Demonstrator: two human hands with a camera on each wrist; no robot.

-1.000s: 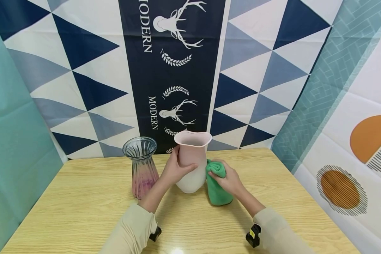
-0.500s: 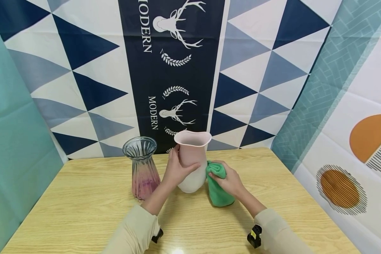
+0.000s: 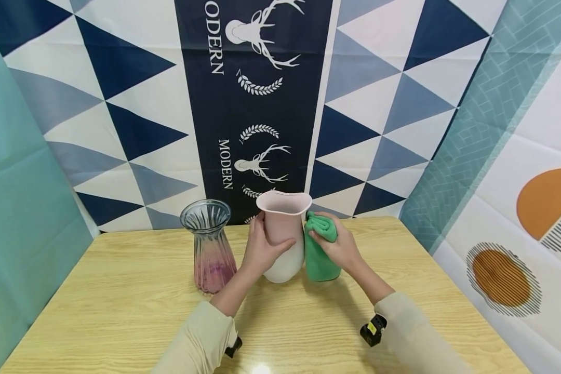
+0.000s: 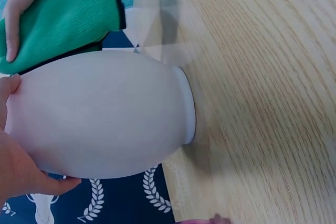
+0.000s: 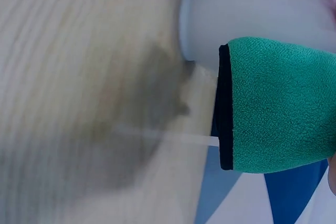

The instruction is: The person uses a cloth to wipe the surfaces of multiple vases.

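A pink-to-white vase point(image 3: 284, 249) with a wavy rim stands upright near the back of the table, its foot on the wood in the left wrist view. My left hand point(image 3: 260, 249) grips it from the left, thumb across the front and fingers behind. On the vase's right side, my right hand point(image 3: 338, 241) holds a bunched green cloth point(image 3: 321, 259) against the wall of the vase. The dark-edged lower end of the cloth point(image 5: 281, 108) hangs down beside the vase in the right wrist view. The right fingertips are mostly hidden by the cloth.
A ribbed glass vase point(image 3: 212, 254), blue at the top and pink below, stands just left of my left forearm. Behind the wooden table point(image 3: 121, 311) hangs a patterned cloth wall point(image 3: 145, 124), close to the pink vase.
My right hand has moved up and slightly right along the vase with the green cloth, whose lower end has risen. The left hand and both vases have stayed in place.
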